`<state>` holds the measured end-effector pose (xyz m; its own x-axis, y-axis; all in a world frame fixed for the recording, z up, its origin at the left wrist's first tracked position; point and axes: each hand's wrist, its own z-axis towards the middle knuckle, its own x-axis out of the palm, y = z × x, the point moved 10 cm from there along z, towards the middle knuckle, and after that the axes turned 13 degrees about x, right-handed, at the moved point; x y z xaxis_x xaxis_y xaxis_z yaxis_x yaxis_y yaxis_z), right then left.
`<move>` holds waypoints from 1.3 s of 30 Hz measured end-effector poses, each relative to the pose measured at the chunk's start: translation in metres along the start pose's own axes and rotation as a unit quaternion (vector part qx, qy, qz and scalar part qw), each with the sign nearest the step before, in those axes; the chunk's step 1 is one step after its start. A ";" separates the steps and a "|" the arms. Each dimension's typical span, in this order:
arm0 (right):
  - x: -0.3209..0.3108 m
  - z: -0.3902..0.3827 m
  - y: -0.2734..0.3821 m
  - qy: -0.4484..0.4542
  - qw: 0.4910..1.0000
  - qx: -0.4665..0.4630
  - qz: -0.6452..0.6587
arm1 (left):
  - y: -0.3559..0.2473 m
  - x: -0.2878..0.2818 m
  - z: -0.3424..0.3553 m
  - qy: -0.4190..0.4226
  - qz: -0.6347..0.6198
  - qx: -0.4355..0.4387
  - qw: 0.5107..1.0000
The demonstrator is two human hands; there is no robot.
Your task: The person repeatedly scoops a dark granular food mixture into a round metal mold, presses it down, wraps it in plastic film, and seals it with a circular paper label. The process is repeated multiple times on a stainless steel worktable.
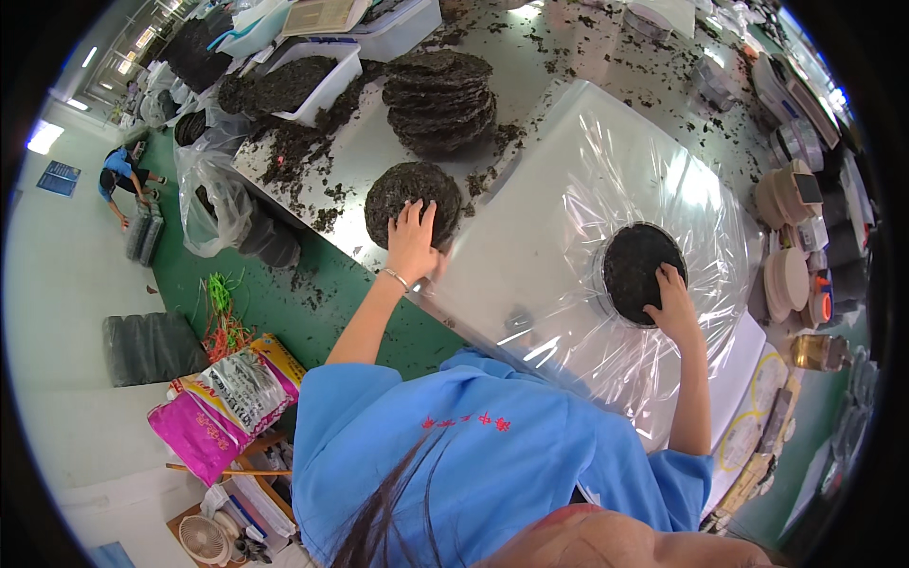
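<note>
My left hand point(412, 237) rests on a round, rough cake of dark flaky material point(386, 194) at the table's edge, fingers spread over its top and thumb near the lower rim. My right hand point(671, 301) touches a dark disc point(632, 260) inside a round rim, its fingers apart and curved over the right part. That rim sits on crinkled clear plastic film point(710, 246) over a pale board point(507, 260). A stack of similar cakes point(438, 102) stands behind my left hand.
Steel table point(559, 43) with scattered flakes; white bins point(346, 73) at back left; round pieces and containers point(784, 279) along the right. A co-worker point(118, 170) bends over dark bundles point(142, 237) at far left. Bagged material point(213, 204) and a pink-yellow sack point(204, 426) are off the table's left.
</note>
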<state>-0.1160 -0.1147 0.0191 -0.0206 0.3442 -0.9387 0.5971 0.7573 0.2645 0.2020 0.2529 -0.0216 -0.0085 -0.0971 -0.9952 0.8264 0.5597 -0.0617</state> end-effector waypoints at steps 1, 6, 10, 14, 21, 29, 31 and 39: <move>-0.002 -0.001 -0.001 -0.003 1.000 0.006 -0.002 | -0.001 -0.014 0.000 -0.032 0.008 0.032 0.999; -0.063 -0.012 0.028 -0.156 0.980 -0.041 0.113 | -0.026 -0.121 0.034 -0.266 -0.344 0.027 0.900; -0.125 -0.023 0.069 -0.233 0.929 -0.025 0.285 | -0.115 -0.143 0.084 -0.190 -0.776 0.064 0.598; -0.159 -0.024 0.079 -0.323 0.899 0.016 0.294 | -0.225 -0.138 0.109 -0.025 -0.875 0.092 0.475; -0.144 -0.021 0.031 -0.395 0.891 0.126 0.185 | -0.301 -0.120 0.128 -0.033 -0.704 0.216 0.676; -0.125 -0.045 -0.033 -0.360 0.875 0.040 0.323 | -0.343 -0.161 0.097 -0.190 -0.429 0.474 0.746; -0.123 -0.074 -0.027 -0.399 0.880 0.016 0.257 | -0.353 -0.147 0.091 -0.162 -0.291 0.543 0.771; -0.024 -0.089 -0.019 -0.269 0.953 -0.009 0.140 | -0.361 -0.064 0.114 -0.032 -0.343 0.529 0.776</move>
<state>-0.1981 -0.0884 0.0561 0.5536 0.2039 -0.8075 0.5044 0.6894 0.5199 -0.0320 -0.0367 0.0735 -0.6498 -0.1331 -0.7484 0.6400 -0.6269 -0.4443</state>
